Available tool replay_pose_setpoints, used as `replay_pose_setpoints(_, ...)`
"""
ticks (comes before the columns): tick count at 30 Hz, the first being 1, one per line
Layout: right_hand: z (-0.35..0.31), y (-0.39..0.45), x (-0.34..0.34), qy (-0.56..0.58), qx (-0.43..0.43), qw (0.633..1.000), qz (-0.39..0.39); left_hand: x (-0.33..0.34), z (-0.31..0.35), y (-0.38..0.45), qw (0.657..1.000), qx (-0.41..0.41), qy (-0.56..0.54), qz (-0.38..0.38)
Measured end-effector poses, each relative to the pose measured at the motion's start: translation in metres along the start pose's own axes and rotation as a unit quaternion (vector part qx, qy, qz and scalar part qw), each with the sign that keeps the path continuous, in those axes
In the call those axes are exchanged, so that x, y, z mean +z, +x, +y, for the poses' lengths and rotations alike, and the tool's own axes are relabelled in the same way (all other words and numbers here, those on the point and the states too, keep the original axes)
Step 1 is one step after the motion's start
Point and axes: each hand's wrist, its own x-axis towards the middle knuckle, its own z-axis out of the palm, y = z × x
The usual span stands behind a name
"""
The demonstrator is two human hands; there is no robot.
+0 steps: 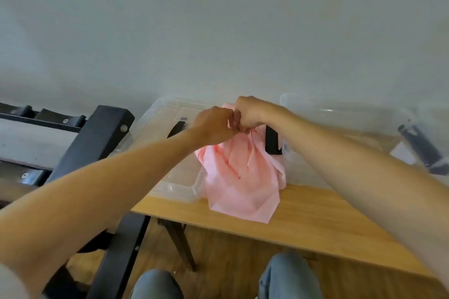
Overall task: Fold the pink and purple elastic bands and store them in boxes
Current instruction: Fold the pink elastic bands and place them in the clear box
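Wooden table [315,221], light grain, standing on wood floor [218,250]. Black metal frame [97,138] with bolts, at left beside table. Plain grey wall [218,19] behind. Blue jeans [289,277], lower edge.

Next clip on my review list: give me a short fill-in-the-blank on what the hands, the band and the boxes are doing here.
1. Both hands, the left hand and the right hand, grip the top of the ____ elastic band.
2. The band's lower end rests on the wooden ____.
3. The clear box to the left of the band has its lid ____.
4. Between the band and the right clear box shows a ____ latch.

Missing words: pink; table; off; black
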Motion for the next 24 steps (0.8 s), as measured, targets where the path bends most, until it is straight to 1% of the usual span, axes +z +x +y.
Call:
replay_pose_setpoints(1, 0.000, -0.005, 0.004, 0.000, 0.001, 1.000, -0.012, 0.001, 0.003, -0.006, 1.000, -0.014, 0.022, -0.015)
replay_pose_setpoints(2, -0.001, -0.010, 0.007, 0.003, 0.004, 1.000, -0.005, 0.001, 0.006, -0.011, 0.998, -0.034, 0.054, -0.010)
replay_pose_setpoints(5, -0.006, -0.025, 0.020, 0.005, 0.002, 0.999, 0.034, 0.008, 0.015, -0.028, 0.989, -0.079, 0.126, -0.008)
replay_pose_setpoints(6, -0.005, -0.029, 0.024, 0.000, 0.003, 0.999, 0.045, 0.011, 0.018, -0.032, 0.986, -0.091, 0.140, -0.009)
replay_pose_setpoints(8, -0.007, -0.039, 0.033, -0.008, 0.003, 0.999, 0.053, 0.017, 0.019, -0.041, 0.985, -0.109, 0.130, 0.003)
replay_pose_setpoints(9, -0.007, -0.041, 0.039, -0.004, 0.005, 0.999, 0.054, 0.019, 0.020, -0.044, 0.987, -0.123, 0.106, 0.010)
replay_pose_setpoints(11, -0.006, -0.049, 0.048, 0.026, 0.014, 0.997, 0.065, 0.022, 0.018, -0.049, 0.990, -0.133, 0.012, 0.043)
replay_pose_setpoints(13, -0.003, -0.055, 0.053, 0.066, 0.021, 0.994, 0.085, 0.023, 0.015, -0.053, 0.986, -0.114, -0.067, 0.101)
replay_pose_setpoints(16, 0.002, -0.061, 0.059, 0.122, 0.031, 0.987, 0.098, 0.021, 0.017, -0.062, 0.976, -0.072, -0.123, 0.163)
replay_pose_setpoints(20, 0.002, -0.065, 0.056, 0.220, 0.025, 0.968, 0.117, 0.011, 0.024, -0.060, 0.961, -0.064, -0.201, 0.177)
replay_pose_setpoints(24, 0.003, -0.067, 0.044, 0.184, 0.007, 0.968, 0.172, -0.010, 0.030, -0.049, 0.954, -0.044, -0.232, 0.182)
